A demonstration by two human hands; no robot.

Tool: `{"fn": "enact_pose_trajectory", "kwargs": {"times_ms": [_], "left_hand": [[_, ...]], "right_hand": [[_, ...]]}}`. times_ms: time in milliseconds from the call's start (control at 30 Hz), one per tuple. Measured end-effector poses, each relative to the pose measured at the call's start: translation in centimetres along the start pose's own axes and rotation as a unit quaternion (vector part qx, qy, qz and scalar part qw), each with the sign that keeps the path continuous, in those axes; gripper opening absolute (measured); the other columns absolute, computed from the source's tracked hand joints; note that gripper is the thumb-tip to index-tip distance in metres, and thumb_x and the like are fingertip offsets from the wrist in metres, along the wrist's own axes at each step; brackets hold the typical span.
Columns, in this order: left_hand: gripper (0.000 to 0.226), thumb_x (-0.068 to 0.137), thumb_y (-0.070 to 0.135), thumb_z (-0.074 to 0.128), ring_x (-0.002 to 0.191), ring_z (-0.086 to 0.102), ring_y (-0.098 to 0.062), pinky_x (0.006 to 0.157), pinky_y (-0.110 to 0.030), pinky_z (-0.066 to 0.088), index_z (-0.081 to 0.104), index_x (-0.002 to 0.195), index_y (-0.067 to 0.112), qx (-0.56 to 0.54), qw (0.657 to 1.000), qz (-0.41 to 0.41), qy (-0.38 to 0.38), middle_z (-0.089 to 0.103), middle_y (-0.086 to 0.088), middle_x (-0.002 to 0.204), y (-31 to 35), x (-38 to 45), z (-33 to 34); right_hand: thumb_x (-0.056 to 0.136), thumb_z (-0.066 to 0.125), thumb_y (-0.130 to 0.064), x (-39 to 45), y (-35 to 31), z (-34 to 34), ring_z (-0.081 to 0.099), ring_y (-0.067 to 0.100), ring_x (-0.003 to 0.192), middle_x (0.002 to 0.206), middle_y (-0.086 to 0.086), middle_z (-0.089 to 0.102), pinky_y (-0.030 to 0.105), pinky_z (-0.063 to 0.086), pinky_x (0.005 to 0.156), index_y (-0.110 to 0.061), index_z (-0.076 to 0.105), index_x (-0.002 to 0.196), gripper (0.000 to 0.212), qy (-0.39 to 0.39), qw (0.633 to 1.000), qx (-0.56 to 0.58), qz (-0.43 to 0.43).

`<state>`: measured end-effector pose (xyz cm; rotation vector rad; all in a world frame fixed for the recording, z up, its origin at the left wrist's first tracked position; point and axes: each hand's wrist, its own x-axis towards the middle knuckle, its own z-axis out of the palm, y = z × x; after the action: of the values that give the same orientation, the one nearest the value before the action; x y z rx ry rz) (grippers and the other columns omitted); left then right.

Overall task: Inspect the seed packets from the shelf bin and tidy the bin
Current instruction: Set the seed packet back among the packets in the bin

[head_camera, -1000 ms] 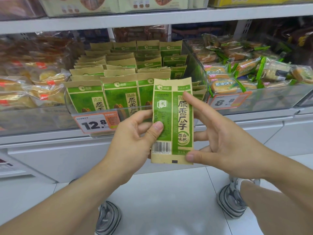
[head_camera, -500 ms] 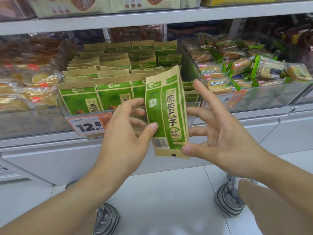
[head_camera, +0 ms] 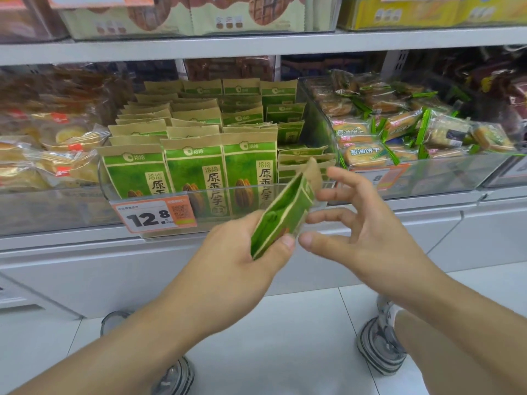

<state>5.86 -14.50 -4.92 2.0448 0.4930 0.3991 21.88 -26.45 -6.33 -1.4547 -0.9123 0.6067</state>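
The left hand [head_camera: 242, 252] grips a seed packet [head_camera: 281, 215] — green panels with kraft-brown edges, tilted toward two o'clock — just in front of the clear shelf bin [head_camera: 256, 195]. The right hand [head_camera: 356, 232], at three o'clock of it, is spread and holds nothing.

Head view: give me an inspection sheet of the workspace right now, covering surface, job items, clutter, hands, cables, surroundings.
Surface: grey shelf carrying clear bins.
Job's things: bin with rows of upright green seed packets; packet held tilted in front of the bin.
Clutter: flat packets stacked at the bin's right end.
Hands: left hand pinches the packet's lower end; right hand open, just beside it, contact unclear.
Cables: nothing seen.
Surroundings: price tag reading 12.8; biscuit bin to the right; white tile floor.
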Motion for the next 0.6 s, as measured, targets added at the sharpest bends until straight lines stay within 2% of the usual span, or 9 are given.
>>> {"fn": "enact_pose_trajectory", "kwargs": {"times_ms": [67, 133, 200, 267, 333, 400, 433, 500, 600], "left_hand": [[0.011, 0.101, 0.037, 0.055, 0.056, 0.048, -0.007, 0.054, -0.028, 0.038, 0.066, 0.104, 0.036, 0.022, 0.999, 0.015, -0.041, 0.056, 0.013, 0.068, 0.1, -0.1, -0.1], [0.017, 0.1, 0.044, 0.052, 0.082, 0.06, -0.001, 0.068, -0.022, 0.045, 0.063, 0.113, 0.042, 0.079, 0.993, 0.056, -0.063, 0.064, 0.019, 0.095, 0.1, -0.1, -0.2], [0.025, 0.096, 0.052, 0.053, 0.106, 0.056, 0.007, 0.08, -0.01, 0.04, 0.061, 0.119, 0.047, 0.125, 0.987, 0.086, -0.059, 0.056, 0.03, 0.116, 0.2, 0.3, -0.6], [0.04, 0.09, 0.061, 0.057, 0.12, 0.048, 0.011, 0.092, -0.006, 0.037, 0.059, 0.128, 0.048, 0.152, 0.983, 0.1, -0.002, 0.047, 0.034, 0.126, 0.2, 0.9, -0.9], [0.054, 0.086, 0.062, 0.063, 0.123, 0.044, 0.011, 0.098, -0.001, 0.031, 0.052, 0.137, 0.044, 0.156, 0.976, 0.119, 0.091, 0.044, 0.032, 0.128, 0.2, 1.6, -1.1], [0.055, 0.088, 0.048, 0.07, 0.123, 0.046, 0.006, 0.101, -0.004, 0.032, 0.052, 0.137, 0.035, 0.143, 0.962, 0.155, 0.173, 0.047, 0.022, 0.129, 0.2, 2.6, -0.8], [0.053, 0.088, 0.04, 0.072, 0.123, 0.047, 0.004, 0.102, -0.007, 0.034, 0.052, 0.137, 0.03, 0.138, 0.955, 0.164, 0.205, 0.049, 0.018, 0.129, 0.1, 3.2, -0.6], [0.054, 0.087, 0.029, 0.073, 0.123, 0.047, 0.0, 0.105, -0.014, 0.036, 0.051, 0.136, 0.024, 0.134, 0.946, 0.163, 0.245, 0.05, 0.012, 0.131, -0.2, 4.6, 0.1], [0.059, 0.089, 0.027, 0.071, 0.128, 0.044, -0.007, 0.11, -0.018, 0.034, 0.046, 0.141, 0.021, 0.16, 0.945, 0.151, 0.242, 0.049, 0.008, 0.136, -1.3, 6.1, 1.4]], "right_hand": [[0.061, 0.087, -0.021, 0.6, 0.0, -1.2, 0.072, 0.019, 0.103, 0.123, -0.004, 0.063, 0.037, 0.062, 0.081, -0.033, 0.047, 0.142, 0.091, -0.042, 0.999, 0.002, 0.002], [0.064, 0.088, -0.015, 1.0, -0.1, -2.0, 0.075, 0.026, 0.093, 0.11, -0.003, 0.071, 0.038, 0.062, 0.081, -0.026, 0.068, 0.115, 0.056, -0.118, 0.992, 0.003, -0.031], [0.066, 0.086, -0.011, 1.1, -0.2, -2.5, 0.077, 0.026, 0.084, 0.096, 0.003, 0.076, 0.033, 0.062, 0.078, -0.02, 0.073, 0.089, 0.029, -0.125, 0.989, -0.008, -0.073], [0.067, 0.084, -0.011, 1.1, -0.5, -3.2, 0.076, 0.021, 0.082, 0.09, 0.005, 0.076, 0.027, 0.061, 0.077, -0.015, 0.073, 0.085, 0.021, -0.077, 0.989, -0.032, -0.125], [0.071, 0.084, -0.017, 1.2, -1.6, -4.1, 0.074, 0.018, 0.085, 0.092, 0.002, 0.076, 0.023, 0.059, 0.078, -0.018, 0.075, 0.085, 0.017, -0.016, 0.978, -0.045, -0.202], [0.074, 0.086, -0.028, 1.2, -2.7, -5.6, 0.074, 0.021, 0.091, 0.096, -0.001, 0.075, 0.026, 0.059, 0.082, -0.024, 0.074, 0.089, 0.02, 0.07, 0.956, -0.062, -0.276], [0.077, 0.086, -0.031, 1.4, -3.3, -6.3, 0.075, 0.023, 0.093, 0.097, 0.003, 0.075, 0.028, 0.06, 0.083, -0.02, 0.073, 0.095, 0.025, 0.121, 0.945, -0.074, -0.295], [0.082, 0.082, -0.033, 2.2, -4.2, -7.5, 0.075, 0.021, 0.091, 0.094, 0.006, 0.076, 0.027, 0.059, 0.082, -0.001, 0.068, 0.102, 0.041, 0.205, 0.922, -0.104, -0.312], [0.084, 0.081, -0.014, 4.3, -5.0, -7.7, 0.073, 0.008, 0.087, 0.093, -0.017, 0.074, 0.021, 0.057, 0.079, -0.005, 0.065, 0.101, 0.026, 0.22, 0.902, -0.139, -0.344]]}}
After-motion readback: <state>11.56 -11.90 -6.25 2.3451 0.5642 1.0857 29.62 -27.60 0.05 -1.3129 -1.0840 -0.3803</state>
